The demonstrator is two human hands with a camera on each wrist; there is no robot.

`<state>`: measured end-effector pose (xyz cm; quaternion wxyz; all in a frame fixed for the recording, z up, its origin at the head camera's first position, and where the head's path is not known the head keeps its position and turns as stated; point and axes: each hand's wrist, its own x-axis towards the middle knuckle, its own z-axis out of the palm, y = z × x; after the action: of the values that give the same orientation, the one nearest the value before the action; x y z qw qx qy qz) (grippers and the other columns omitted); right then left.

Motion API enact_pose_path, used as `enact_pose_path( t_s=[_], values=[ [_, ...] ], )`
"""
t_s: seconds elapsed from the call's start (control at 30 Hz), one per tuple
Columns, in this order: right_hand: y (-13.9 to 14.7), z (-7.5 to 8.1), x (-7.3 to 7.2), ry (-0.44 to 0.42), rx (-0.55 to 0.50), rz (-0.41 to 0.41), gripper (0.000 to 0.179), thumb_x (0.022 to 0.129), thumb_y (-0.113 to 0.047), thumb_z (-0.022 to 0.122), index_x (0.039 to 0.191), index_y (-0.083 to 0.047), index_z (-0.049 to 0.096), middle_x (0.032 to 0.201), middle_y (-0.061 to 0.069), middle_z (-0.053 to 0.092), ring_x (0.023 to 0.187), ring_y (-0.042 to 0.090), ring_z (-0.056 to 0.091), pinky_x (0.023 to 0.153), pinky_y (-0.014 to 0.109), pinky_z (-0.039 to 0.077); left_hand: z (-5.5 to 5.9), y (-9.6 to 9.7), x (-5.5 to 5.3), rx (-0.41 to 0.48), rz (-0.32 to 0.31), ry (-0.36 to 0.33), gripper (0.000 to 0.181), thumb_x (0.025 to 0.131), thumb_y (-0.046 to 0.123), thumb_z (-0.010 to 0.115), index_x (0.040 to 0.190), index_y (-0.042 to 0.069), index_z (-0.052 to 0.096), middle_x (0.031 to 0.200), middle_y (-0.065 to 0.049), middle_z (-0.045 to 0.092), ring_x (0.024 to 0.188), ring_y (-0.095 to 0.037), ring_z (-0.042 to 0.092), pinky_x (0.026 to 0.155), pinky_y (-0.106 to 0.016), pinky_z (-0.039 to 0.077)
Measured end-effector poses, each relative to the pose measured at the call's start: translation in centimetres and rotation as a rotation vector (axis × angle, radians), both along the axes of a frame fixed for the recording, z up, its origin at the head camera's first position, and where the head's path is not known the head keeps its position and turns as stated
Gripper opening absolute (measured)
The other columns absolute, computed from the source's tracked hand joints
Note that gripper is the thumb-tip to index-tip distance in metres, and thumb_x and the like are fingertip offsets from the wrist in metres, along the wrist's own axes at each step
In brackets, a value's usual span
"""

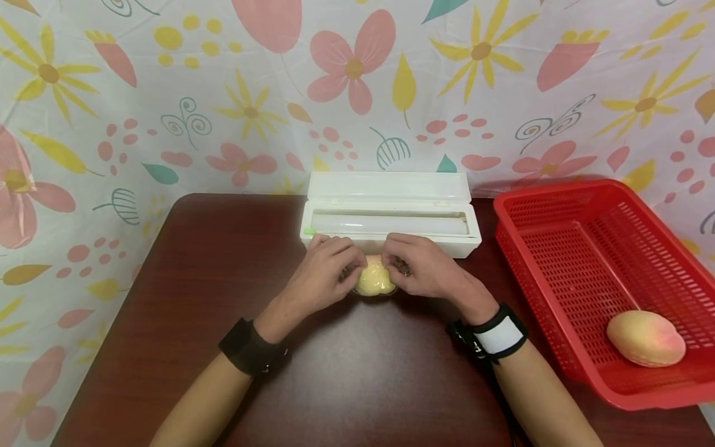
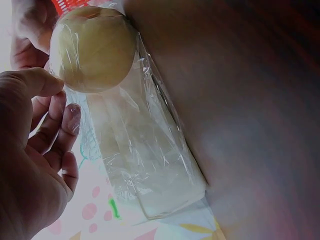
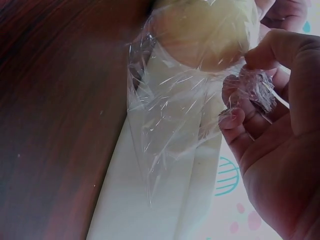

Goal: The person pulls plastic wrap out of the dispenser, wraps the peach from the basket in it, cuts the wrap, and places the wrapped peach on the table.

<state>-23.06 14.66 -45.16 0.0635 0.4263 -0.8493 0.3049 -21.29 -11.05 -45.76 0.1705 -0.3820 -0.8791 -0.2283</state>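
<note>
A pale yellow peach (image 1: 375, 277) with clear plastic wrap (image 2: 135, 120) around it sits between the two hands at the middle of the table. My left hand (image 1: 326, 270) pinches the wrap at the peach's left side, thumb against fingers. On the other side, my right hand (image 1: 421, 264) pinches a bunched part of the wrap, plain in the right wrist view. Loose, crinkled plastic wrap (image 3: 170, 110) spreads out from the peach there. Just behind the hands stands a white wrap dispenser box (image 1: 391, 244), its lid raised and a roll inside.
A red plastic basket (image 1: 530, 298) stands at the right of the dark brown table (image 1: 346, 385), holding another peach (image 1: 645, 338). A white curtain (image 1: 279, 112) with a flower print hangs behind the table and down its left side.
</note>
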Motion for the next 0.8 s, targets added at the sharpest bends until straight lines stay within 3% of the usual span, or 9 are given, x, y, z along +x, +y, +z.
enact_pose_path(
  t_s=[0.53,0.8],
  values=[
    [0.23,-0.28,-0.01,0.006,0.021,0.05,0.022,0.079,-0.004,0.067,0.082,-0.022,0.055,0.077,-0.01,0.05,0.069,0.003,0.049,0.06,0.023,0.043,0.06,-0.07,0.13,-0.032,-0.04,-0.075,0.013,0.093,0.014,0.074,0.1,0.022,0.066,0.092,0.012,0.06,0.089,-0.008,0.059,0.089,-0.036,0.041],
    [0.04,-0.19,0.15,0.023,0.053,0.069,0.023,0.092,-0.022,0.075,0.079,-0.02,0.056,0.078,-0.002,0.054,0.067,0.01,0.052,0.059,0.023,0.041,-0.05,-0.17,0.14,-0.053,-0.066,-0.091,0.014,0.093,0.012,0.07,0.099,0.023,0.063,0.093,0.011,0.059,0.088,-0.008,0.055,0.088,-0.035,0.039]
  ],
)
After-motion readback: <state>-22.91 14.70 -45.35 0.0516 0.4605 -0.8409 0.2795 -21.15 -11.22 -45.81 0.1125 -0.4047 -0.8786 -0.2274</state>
